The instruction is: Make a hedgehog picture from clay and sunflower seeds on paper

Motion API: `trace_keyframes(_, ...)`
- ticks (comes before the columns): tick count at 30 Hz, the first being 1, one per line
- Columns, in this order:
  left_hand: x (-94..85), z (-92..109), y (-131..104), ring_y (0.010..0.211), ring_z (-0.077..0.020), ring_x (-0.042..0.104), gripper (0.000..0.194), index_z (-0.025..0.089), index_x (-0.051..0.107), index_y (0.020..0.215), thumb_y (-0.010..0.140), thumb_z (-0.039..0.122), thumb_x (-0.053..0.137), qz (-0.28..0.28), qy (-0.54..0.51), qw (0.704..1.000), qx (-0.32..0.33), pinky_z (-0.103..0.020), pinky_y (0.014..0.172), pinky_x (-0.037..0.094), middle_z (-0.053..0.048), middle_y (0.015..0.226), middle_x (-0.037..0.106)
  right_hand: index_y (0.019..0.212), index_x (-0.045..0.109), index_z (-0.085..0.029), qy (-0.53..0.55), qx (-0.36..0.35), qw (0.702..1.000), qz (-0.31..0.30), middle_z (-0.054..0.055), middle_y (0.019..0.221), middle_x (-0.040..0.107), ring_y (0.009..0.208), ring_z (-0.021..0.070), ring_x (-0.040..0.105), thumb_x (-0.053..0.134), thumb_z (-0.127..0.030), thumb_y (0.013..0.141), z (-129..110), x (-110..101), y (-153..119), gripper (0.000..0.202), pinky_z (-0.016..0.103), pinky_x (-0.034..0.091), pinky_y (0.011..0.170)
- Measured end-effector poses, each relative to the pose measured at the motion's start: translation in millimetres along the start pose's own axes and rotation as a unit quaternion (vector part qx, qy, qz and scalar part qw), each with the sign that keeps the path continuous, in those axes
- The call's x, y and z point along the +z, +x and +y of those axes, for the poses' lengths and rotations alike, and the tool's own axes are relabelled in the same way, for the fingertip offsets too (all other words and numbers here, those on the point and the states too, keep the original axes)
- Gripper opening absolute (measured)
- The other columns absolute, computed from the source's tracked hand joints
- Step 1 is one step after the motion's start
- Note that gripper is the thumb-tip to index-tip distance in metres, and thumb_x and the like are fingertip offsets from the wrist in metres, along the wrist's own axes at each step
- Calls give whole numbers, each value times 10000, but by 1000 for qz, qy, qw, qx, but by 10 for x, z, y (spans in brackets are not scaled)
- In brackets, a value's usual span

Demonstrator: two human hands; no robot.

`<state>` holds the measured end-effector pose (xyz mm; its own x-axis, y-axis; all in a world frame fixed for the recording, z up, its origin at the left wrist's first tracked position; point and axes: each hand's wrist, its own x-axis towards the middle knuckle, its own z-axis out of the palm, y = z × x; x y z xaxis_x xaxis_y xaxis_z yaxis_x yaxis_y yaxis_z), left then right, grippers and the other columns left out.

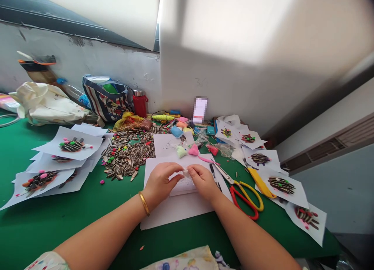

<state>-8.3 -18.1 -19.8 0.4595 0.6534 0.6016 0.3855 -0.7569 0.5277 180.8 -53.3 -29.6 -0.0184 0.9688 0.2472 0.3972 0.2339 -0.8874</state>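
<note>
My left hand (166, 181), with a gold bangle at the wrist, and my right hand (203, 179) meet over the white paper (157, 215). Both are closed, thumbs and forefingers pinching a small whitish piece (186, 172) between them. Whether it is clay or a scrap of clear plastic I cannot make out. Beneath my hands lies a sheet with faint line drawing. Just beyond sit lumps of pale green clay (181, 151) and pink clay (193, 149). To the right of my right hand are black pens (212, 170) and scissors (241, 192) with red and yellow handles.
Sunflower seeds (128, 153) with coloured beads are heaped left of the paper. Seed-decorated sheets (73, 144) stack at left, and more sheets (288, 186) line the right. A yellow cutter (261, 183) lies there. Bags (108, 98) and a red flask (140, 103) stand by the wall.
</note>
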Motion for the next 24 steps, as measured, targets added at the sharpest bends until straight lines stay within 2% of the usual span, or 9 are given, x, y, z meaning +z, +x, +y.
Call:
trace_keyframes(6, -24, -29, 23, 862, -195, 693, 184, 231, 707, 1061, 895, 286, 650, 21, 5, 999, 30, -320, 787, 532, -54, 962, 751, 876, 667, -192, 12, 10, 1000, -14, 28, 822, 651, 785, 176, 592, 469, -375, 963, -24, 6, -4, 283, 281, 452, 711)
trace_keyframes(13, 6, -64, 16, 913, -218, 670, 129, 205, 689, 959, 835, 233, 711, -36, 34, 999, 11, -363, 821, 518, -57, 1004, 725, 839, 660, -210, -54, -55, 995, -62, 33, 849, 643, 825, 177, 593, 449, -326, 981, -20, -3, -9, 279, 304, 456, 775)
trace_keyframes(17, 5, -46, 7, 899, -216, 625, 92, 196, 649, 869, 830, 248, 714, -22, 50, 998, 21, -371, 809, 491, -62, 958, 679, 840, 651, -208, -74, -50, 995, -34, 37, 827, 627, 810, 183, 582, 447, -331, 978, -21, -9, -5, 275, 307, 450, 752)
trace_keyframes(24, -14, 30, 9, 912, -209, 599, 69, 213, 635, 912, 865, 247, 673, -48, 71, 996, 38, -378, 842, 438, -42, 954, 672, 854, 651, -201, -50, -8, 999, 4, 38, 841, 644, 816, 189, 590, 462, -359, 963, -15, -5, 1, 269, 306, 454, 746)
